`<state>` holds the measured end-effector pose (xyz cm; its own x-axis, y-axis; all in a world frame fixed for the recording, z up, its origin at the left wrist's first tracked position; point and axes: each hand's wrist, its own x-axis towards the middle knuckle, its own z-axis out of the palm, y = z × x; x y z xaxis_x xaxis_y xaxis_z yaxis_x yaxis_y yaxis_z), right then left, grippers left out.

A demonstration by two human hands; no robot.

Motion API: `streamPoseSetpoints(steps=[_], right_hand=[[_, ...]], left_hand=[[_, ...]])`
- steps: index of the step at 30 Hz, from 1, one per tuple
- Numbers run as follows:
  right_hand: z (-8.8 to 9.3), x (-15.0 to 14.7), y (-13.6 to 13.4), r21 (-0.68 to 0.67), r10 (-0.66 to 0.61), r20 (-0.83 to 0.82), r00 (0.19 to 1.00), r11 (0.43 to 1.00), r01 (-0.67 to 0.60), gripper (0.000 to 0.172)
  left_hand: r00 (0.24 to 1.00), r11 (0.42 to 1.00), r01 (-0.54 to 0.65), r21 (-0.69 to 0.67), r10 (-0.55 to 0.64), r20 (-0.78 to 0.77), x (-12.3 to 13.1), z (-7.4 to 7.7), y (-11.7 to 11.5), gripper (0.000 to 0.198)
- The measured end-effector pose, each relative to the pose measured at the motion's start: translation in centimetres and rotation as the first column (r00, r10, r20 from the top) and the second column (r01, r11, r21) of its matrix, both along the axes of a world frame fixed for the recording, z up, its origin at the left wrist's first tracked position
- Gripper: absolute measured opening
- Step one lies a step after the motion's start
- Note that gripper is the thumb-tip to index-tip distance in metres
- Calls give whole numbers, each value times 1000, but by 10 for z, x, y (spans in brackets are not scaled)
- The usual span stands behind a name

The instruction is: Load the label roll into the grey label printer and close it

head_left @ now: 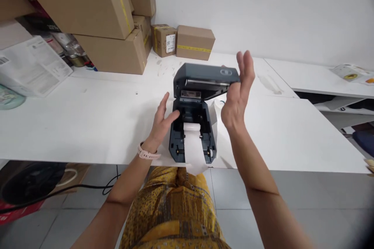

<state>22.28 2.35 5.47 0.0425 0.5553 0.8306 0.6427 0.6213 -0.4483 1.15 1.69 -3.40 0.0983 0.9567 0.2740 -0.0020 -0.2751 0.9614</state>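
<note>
A dark grey label printer (178,140) stands at the front edge of the white table (87,124) with its lid (204,79) swung up. A white paper strip (194,148) runs from the roll inside out over the front. My left hand (162,122) rests against the printer's left side, fingers apart and thumb at the inner edge. Raised beside the right end of the lid is my right hand (238,93), its fingers stretched upward and its palm facing the lid. Neither hand holds anything.
Stacked cardboard boxes (96,11) fill the back left, with two small boxes (194,42) against the wall. Printed papers (32,66) lie at the far left. A second white tabletop (318,78) adjoins on the right. A black cable (87,186) runs over the floor below.
</note>
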Motion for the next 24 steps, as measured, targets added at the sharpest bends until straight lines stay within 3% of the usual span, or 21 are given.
streamPoseSetpoints(steps=[4, 7, 9, 10, 12, 14, 16, 20, 24], right_hand=[[18, 8, 40, 19, 18, 31, 999, 1000, -18, 55], [14, 10, 34, 120, -62, 73, 995, 991, 53, 52], [4, 7, 17, 173, -79, 159, 984, 984, 51, 40], [-3, 4, 7, 143, -40, 241, 970, 990, 6, 33], [-17, 0, -8, -73, 147, 433, 889, 989, -128, 28], [-29, -3, -17, -377, 375, 519, 768, 907, -188, 32], [-37, -4, -19, -559, 504, 507, 699, 810, -177, 37], [-43, -5, -16, -636, 596, 513, 618, 747, -193, 41], [-37, -4, -11, -659, 670, 501, 547, 706, -260, 45]], left_hand=[[974, 968, 203, -149, -215, -70, -3, -20, -2, 97], [960, 951, 266, -159, -276, -49, -3, -23, -7, 97], [971, 958, 227, -176, -236, -31, -1, -20, -8, 90], [978, 963, 196, -184, -204, -31, -1, -18, -8, 87], [987, 973, 138, -183, -151, -62, 1, -14, -8, 82], [986, 981, 112, -157, -129, -104, 2, -12, -7, 81], [983, 983, 118, -139, -135, -125, 2, -12, -7, 81], [984, 982, 145, -123, -156, -84, -3, -15, -2, 89], [981, 974, 186, -129, -191, -25, -10, -15, 3, 99]])
